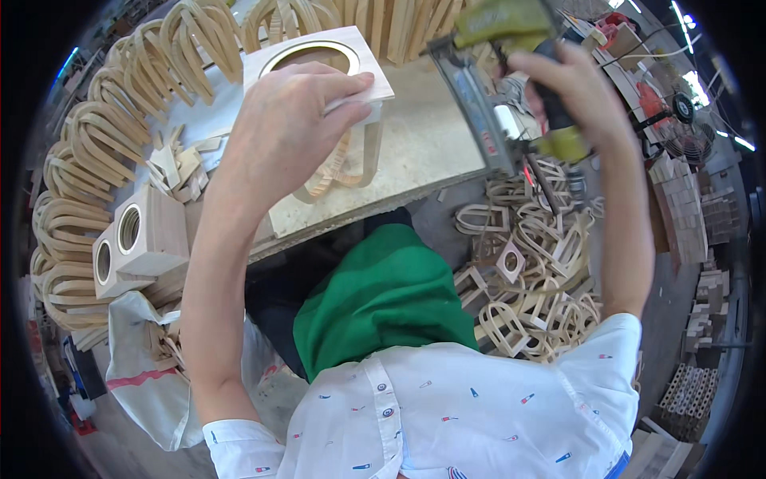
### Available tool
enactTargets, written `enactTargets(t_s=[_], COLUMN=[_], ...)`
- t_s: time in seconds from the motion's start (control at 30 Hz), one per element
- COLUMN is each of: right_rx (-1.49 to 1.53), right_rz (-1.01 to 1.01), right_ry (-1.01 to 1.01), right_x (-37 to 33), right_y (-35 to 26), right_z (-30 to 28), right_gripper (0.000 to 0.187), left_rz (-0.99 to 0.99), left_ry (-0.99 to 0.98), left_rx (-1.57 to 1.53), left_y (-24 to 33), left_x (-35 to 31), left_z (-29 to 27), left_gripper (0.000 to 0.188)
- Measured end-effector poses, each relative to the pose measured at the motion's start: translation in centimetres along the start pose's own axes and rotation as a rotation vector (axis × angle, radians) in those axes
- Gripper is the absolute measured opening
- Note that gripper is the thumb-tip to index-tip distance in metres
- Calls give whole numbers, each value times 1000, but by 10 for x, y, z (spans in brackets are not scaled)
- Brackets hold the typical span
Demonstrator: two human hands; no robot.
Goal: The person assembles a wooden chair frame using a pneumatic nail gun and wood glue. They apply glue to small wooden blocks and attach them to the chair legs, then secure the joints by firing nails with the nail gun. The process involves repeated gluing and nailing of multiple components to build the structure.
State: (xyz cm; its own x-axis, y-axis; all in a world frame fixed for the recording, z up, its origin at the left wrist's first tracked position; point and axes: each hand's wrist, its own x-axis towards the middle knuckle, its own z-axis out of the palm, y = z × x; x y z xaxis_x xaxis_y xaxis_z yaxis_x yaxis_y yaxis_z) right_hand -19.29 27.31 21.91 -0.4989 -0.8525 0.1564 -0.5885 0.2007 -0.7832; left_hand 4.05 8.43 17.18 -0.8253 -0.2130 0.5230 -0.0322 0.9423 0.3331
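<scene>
Head view, one square panel (319,60), one nail gun (495,72)

Two holed wooden boxes (132,243), one nail gun (499,72)
</scene>
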Motion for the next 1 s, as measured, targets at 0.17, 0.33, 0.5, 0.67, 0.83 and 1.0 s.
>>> enactTargets(t_s=[0.17,0.33,0.5,0.67,0.83,1.0], right_rx=[-192,-253,-324,-403,-386,-458], right_rz=[41,110,107,141,82,78], right_ry=[-177,-264,-355,-314,-343,-351], right_x=[-14,-13,-9,-8,-8,-7], right_y=[-97,-121,-129,-132,-124,-134], right_z=[-21,-6,-2,5,0,4], right_gripper=[23,20,21,22,23,24], left_rz=[12,4,6,2,4,-37], left_ry=[14,5,7,9,7,4], left_rx=[-26,-20,-29,-11,-9,8], left_y=[0,0,-1,0,2,0], left_x=[3,3,3,2,3,1], left_z=[3,3,3,2,4,3], left_gripper=[28,28,27,26,26,28])
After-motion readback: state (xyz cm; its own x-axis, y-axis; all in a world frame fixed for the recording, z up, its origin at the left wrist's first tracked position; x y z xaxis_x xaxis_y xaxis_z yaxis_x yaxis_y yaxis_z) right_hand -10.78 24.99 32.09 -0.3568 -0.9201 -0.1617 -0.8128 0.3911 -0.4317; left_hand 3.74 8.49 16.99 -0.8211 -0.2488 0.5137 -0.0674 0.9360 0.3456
